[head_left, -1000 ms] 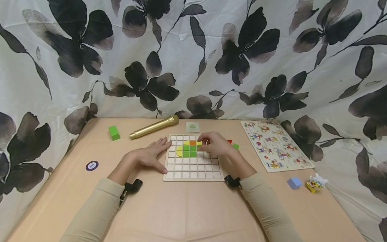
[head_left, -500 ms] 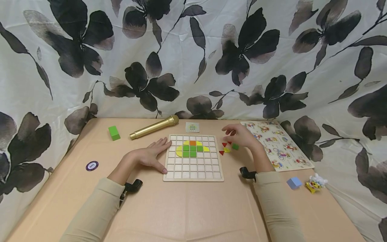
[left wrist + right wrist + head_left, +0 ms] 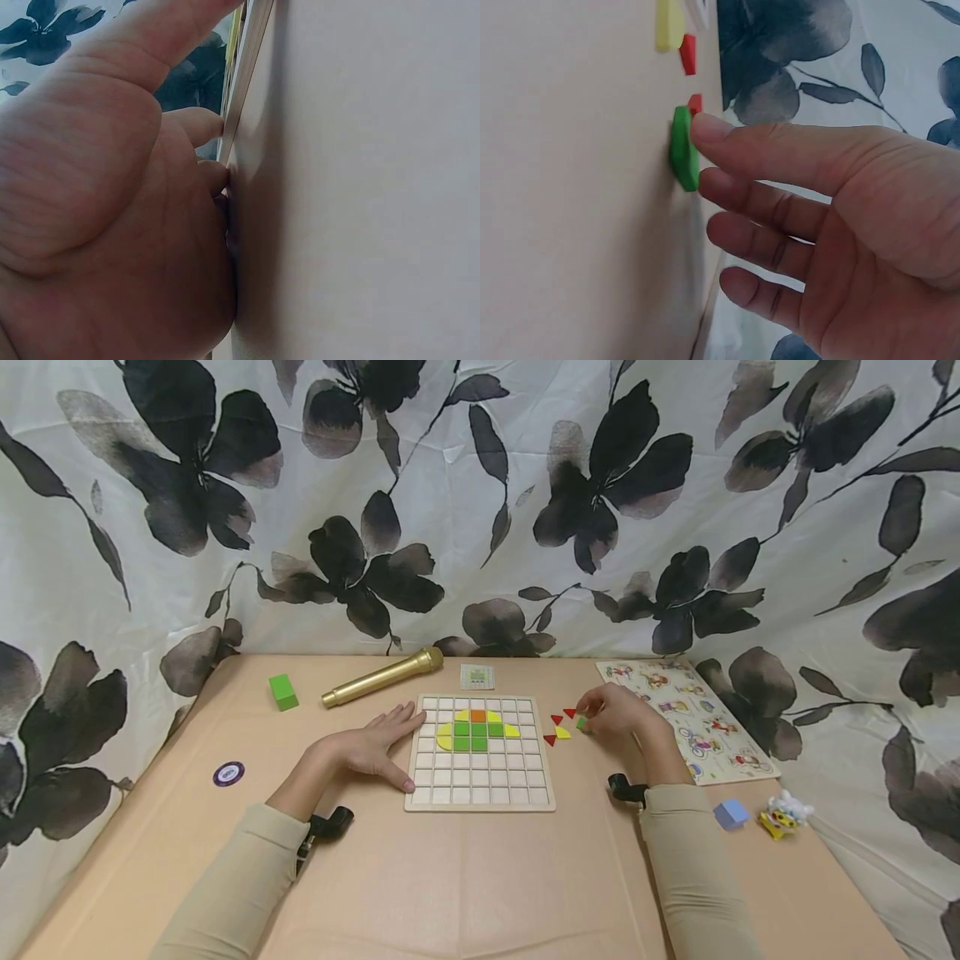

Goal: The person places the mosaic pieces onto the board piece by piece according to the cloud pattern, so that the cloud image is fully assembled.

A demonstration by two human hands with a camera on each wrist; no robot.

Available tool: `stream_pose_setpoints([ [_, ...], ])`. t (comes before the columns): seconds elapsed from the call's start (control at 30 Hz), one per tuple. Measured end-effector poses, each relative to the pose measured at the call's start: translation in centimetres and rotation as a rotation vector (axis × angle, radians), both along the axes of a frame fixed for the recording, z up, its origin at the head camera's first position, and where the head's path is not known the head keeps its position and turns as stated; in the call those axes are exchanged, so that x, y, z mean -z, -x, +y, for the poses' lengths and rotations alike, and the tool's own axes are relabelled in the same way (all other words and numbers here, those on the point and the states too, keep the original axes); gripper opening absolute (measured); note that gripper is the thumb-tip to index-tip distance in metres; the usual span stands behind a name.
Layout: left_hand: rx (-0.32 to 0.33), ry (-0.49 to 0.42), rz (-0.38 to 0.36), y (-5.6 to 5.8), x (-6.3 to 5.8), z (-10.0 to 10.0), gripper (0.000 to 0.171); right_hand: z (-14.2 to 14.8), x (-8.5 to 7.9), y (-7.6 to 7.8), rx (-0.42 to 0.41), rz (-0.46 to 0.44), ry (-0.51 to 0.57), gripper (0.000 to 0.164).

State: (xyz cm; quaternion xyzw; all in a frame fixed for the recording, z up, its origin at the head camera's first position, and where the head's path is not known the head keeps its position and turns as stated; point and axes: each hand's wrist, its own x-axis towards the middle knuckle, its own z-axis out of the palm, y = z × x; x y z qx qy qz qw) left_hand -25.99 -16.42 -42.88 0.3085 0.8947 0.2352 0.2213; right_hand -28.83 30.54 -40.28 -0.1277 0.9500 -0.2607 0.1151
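My left hand (image 3: pixel 375 742) lies spread along the left edge of a white gridded board (image 3: pixel 480 777), fingertips and thumb touching its frame. On the board, green squares (image 3: pixel 470 735), an orange square (image 3: pixel 478 715) and yellow tiles with curved or slanted edges form a rounded shape. To the right of the board my right hand (image 3: pixel 622 714) pinches a green square tile (image 3: pixel 681 150); its thumb touches the tile in the right wrist view, and the index finger is mostly hidden. Beside it lie small red triangular tiles (image 3: pixel 557 719) and a yellow tile (image 3: pixel 562 732).
A small pattern card (image 3: pixel 477 676) and a gold microphone (image 3: pixel 382 677) lie behind the board. A picture puzzle board (image 3: pixel 690 727) lies at right, near a blue block (image 3: pixel 731 814) and a toy figure (image 3: pixel 783 814). At left are a green block (image 3: pixel 283 691) and a round chip (image 3: pixel 228 772).
My right hand has left a yellow tile on the board's right side, moved rightward to the loose tiles and taken hold of the green one. My left hand has stayed in place.
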Motion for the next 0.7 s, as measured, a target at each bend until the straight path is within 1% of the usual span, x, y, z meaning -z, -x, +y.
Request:
stream_pose_setpoints([
  [0.13, 0.006, 0.003, 0.006, 0.05, 0.13, -0.01, 0.130, 0.15, 0.41, 0.06, -0.016, -0.016, 0.005, 0.021],
  [0.27, 0.003, 0.003, 0.006, 0.05, 0.13, -0.03, 0.130, 0.16, 0.64, 0.20, -0.022, -0.001, 0.018, 0.016],
  [0.43, 0.003, 0.001, 0.002, 0.01, 0.07, -0.05, 0.130, 0.11, 0.73, 0.28, 0.011, -0.014, 0.053, 0.013],
  [0.57, 0.003, 0.000, -0.001, 0.03, 0.07, -0.04, 0.130, -0.01, 0.65, 0.29, 0.035, -0.028, 0.098, 0.008],
  [0.63, 0.003, 0.001, 0.000, 0.03, 0.07, -0.03, 0.130, -0.09, 0.58, 0.34, 0.043, 0.000, 0.120, 0.006],
  [0.7, 0.005, 0.001, 0.003, 0.03, 0.06, -0.02, 0.130, -0.22, 0.50, 0.39, 0.049, 0.044, 0.154, 0.008],
])
